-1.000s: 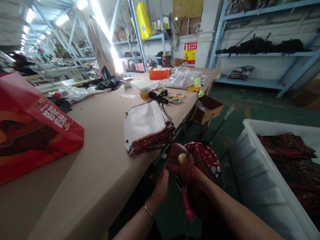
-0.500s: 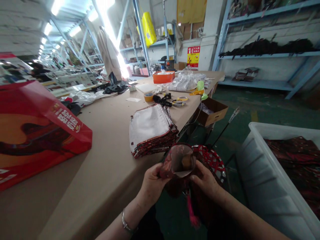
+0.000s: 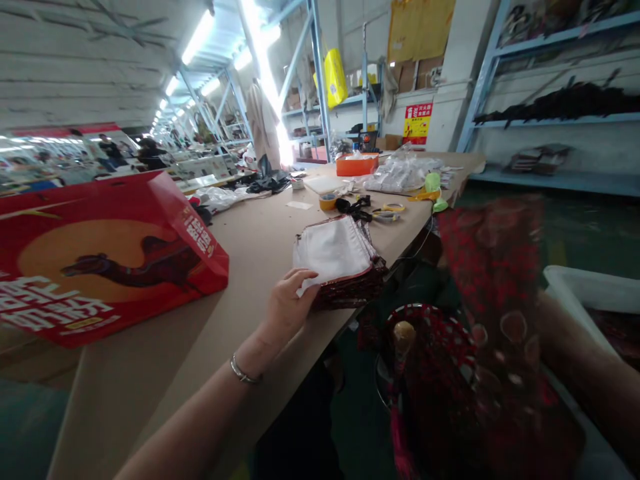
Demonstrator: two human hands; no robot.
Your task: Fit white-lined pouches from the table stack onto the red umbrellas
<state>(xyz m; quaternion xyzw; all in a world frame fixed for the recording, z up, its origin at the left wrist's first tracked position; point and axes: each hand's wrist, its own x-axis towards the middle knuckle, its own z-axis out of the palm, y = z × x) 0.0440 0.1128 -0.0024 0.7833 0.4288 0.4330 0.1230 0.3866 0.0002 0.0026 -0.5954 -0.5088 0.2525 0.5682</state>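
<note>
My left hand [image 3: 287,308] rests at the near corner of a stack of flat fabric pouches [image 3: 340,260] on the tan table [image 3: 250,247]; its fingers touch the white top piece. A dark red patterned fabric piece [image 3: 493,293], blurred by motion, hangs in front of my right forearm [image 3: 590,373]. My right hand is hidden behind it. Below stands a rod with a pale wooden knob [image 3: 403,331] and a pink tassel [image 3: 400,440], among red patterned cloth.
A big red paper bag [image 3: 100,260] lies on the table's left. Further back are tape [image 3: 328,201], scissors [image 3: 387,211], an orange box [image 3: 357,164] and plastic packets [image 3: 400,175]. A white bin [image 3: 590,293] stands at right. Blue shelving lines the walls.
My left hand left the small red piece and reached up onto the pouch stack. The right arm swung a red fabric piece up to the right. My view turned left.
</note>
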